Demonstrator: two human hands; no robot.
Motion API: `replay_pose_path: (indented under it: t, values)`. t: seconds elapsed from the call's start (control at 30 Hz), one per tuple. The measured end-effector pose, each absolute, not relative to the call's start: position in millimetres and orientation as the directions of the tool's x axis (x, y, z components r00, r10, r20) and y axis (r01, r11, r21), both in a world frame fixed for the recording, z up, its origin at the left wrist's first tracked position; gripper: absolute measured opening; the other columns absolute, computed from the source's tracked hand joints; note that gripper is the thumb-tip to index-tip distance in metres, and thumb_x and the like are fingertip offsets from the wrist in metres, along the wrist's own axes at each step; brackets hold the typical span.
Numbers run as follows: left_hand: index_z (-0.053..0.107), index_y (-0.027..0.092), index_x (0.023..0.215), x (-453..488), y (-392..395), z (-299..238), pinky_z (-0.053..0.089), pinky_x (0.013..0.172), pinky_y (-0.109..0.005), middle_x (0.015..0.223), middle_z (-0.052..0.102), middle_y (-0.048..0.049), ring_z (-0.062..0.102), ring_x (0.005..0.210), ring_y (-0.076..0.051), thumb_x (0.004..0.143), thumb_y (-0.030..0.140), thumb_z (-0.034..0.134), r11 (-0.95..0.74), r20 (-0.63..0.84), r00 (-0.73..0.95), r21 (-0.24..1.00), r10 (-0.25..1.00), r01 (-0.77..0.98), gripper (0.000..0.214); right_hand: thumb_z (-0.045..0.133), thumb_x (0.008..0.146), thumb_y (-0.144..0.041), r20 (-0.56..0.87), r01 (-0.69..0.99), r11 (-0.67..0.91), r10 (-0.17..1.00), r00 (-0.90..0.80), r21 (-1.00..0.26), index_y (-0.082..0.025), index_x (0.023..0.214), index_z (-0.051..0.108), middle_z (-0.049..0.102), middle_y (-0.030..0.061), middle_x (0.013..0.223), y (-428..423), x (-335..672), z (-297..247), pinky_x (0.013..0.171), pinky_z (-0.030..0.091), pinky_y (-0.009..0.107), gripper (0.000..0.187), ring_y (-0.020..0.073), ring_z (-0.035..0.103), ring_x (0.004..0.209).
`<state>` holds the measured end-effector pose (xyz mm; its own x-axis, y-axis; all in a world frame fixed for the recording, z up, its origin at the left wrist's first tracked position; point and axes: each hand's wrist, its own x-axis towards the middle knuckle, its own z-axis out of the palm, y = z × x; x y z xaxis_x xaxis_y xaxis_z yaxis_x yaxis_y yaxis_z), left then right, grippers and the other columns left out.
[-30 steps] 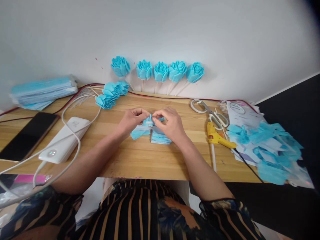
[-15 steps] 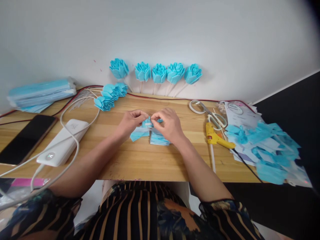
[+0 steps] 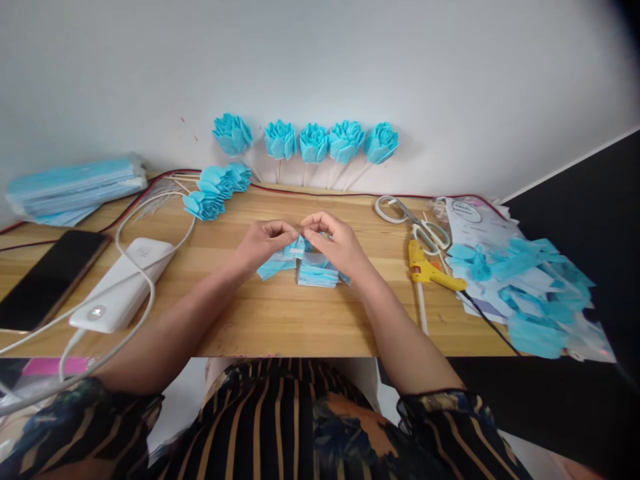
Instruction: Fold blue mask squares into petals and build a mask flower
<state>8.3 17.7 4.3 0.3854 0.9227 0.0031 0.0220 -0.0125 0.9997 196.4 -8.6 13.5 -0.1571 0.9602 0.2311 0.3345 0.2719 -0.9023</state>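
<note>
Above the middle of the desk, my left hand (image 3: 266, 244) and my right hand (image 3: 334, 240) meet almost fingertip to fingertip. Both are closed in a pinch on a small folded piece of blue fabric (image 3: 297, 248) with a whitish strip on its lower edge. The fingers partly cover it, so its full shape is hidden. Below, a small stack of cut blue fabric pieces (image 3: 317, 275) lies on the wood under my right hand. Another loose blue piece (image 3: 274, 268) rests beside it, under my left hand.
Blue fabric flowers (image 3: 313, 143) on sticks lean against the wall; more flowers (image 3: 204, 205) lie at left. A phone (image 3: 49, 277) and white power bank (image 3: 120, 283) are left. Right: scissors (image 3: 431, 237), tape roll (image 3: 386, 208), yellow glue gun (image 3: 425, 270), blue scraps (image 3: 543, 327).
My right hand's fingers have shifted slightly up on the blue piece, uncovering more of the stack below. The whole view has moved a little. My left hand keeps its pinch.
</note>
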Motion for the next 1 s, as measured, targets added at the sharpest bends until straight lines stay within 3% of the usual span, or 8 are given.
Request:
replay_pose_path:
  t: [0.23, 0.4, 0.67, 0.77, 0.83, 1.0]
  values:
    - [0.064, 0.015, 0.064, 7.6, 16.6, 2.8, 0.033, 0.053, -0.023, 0.058, 0.05, 0.0027, 0.041, 0.055, -0.009, 0.079, 0.053, 0.072, -0.128, 0.072, 0.428, 0.986, 0.901, 0.103, 0.041, 0.062, 0.08, -0.028, 0.207, 0.253, 0.249, 0.961, -0.181, -0.935, -0.021, 0.097, 0.063, 0.066, -0.0023, 0.079, -6.9, 194.5, 11.6, 0.073, 0.048, 0.029, 0.018, 0.0132, 0.06, 0.074]
    - [0.074, 0.015, 0.079, 6.5, 17.6, 5.7, 0.043, 0.059, -0.025, 0.067, 0.061, -0.0026, 0.052, 0.061, -0.013, 0.085, 0.062, 0.064, -0.105, 0.07, 0.395, 0.992, 0.916, 0.069, 0.048, 0.062, 0.081, -0.032, 0.241, 0.209, 0.252, 0.968, -0.075, -0.945, -0.022, 0.101, 0.061, 0.064, -0.0025, 0.082, -2.9, 198.6, 9.4, 0.072, 0.049, 0.029, 0.022, 0.013, 0.058, 0.073]
    - [0.068, 0.019, 0.066, 8.3, 16.7, 9.9, 0.038, 0.054, -0.024, 0.061, 0.057, -0.0005, 0.046, 0.057, -0.012, 0.073, 0.038, 0.073, -0.066, 0.017, 0.331, 0.988, 0.943, 0.136, 0.021, 0.061, 0.085, -0.036, 0.243, 0.167, 0.244, 0.97, -0.025, -0.955, -0.024, 0.105, 0.062, 0.067, -0.0017, 0.086, 3.9, 203.6, 2.2, 0.072, 0.052, 0.027, 0.024, 0.0134, 0.062, 0.077]
    - [0.066, 0.019, 0.062, 7.7, 16.0, 13.0, 0.039, 0.056, -0.024, 0.063, 0.058, -0.0015, 0.046, 0.059, -0.012, 0.074, 0.034, 0.068, -0.081, 0.045, 0.278, 0.99, 0.959, 0.117, 0.02, 0.055, 0.09, -0.032, 0.319, 0.305, 0.289, 0.946, 0.052, -0.908, -0.021, 0.109, 0.063, 0.07, -0.0005, 0.088, 16.8, 228.8, 11.9, 0.08, 0.052, 0.029, 0.024, 0.0146, 0.064, 0.083]
    - [0.065, 0.018, 0.062, 6.9, 16.3, 13.3, 0.04, 0.056, -0.023, 0.065, 0.059, -0.0018, 0.047, 0.059, -0.012, 0.075, 0.032, 0.066, -0.097, 0.069, 0.239, 0.99, 0.969, 0.107, 0.02, 0.055, 0.091, -0.028, 0.387, 0.501, 0.292, 0.917, 0.095, -0.815, -0.021, 0.114, 0.065, 0.072, 0.0001, 0.093, 29.8, 260.5, 22.2, 0.085, 0.051, 0.031, 0.026, 0.016, 0.066, 0.087]
    - [0.066, 0.018, 0.064, 6.0, 18.0, 12.6, 0.038, 0.056, -0.022, 0.063, 0.057, -0.0006, 0.045, 0.059, -0.011, 0.075, 0.028, 0.064, -0.112, 0.099, 0.171, 0.991, 0.98, 0.07, 0.015, 0.054, 0.089, -0.012, 0.369, 0.928, 0.022, 0.921, 0.126, -0.372, -0.015, 0.116, 0.071, 0.075, 0.0099, 0.108, 54.9, 353.6, 34.6, 0.091, 0.049, 0.038, 0.032, 0.0238, 0.065, 0.097]
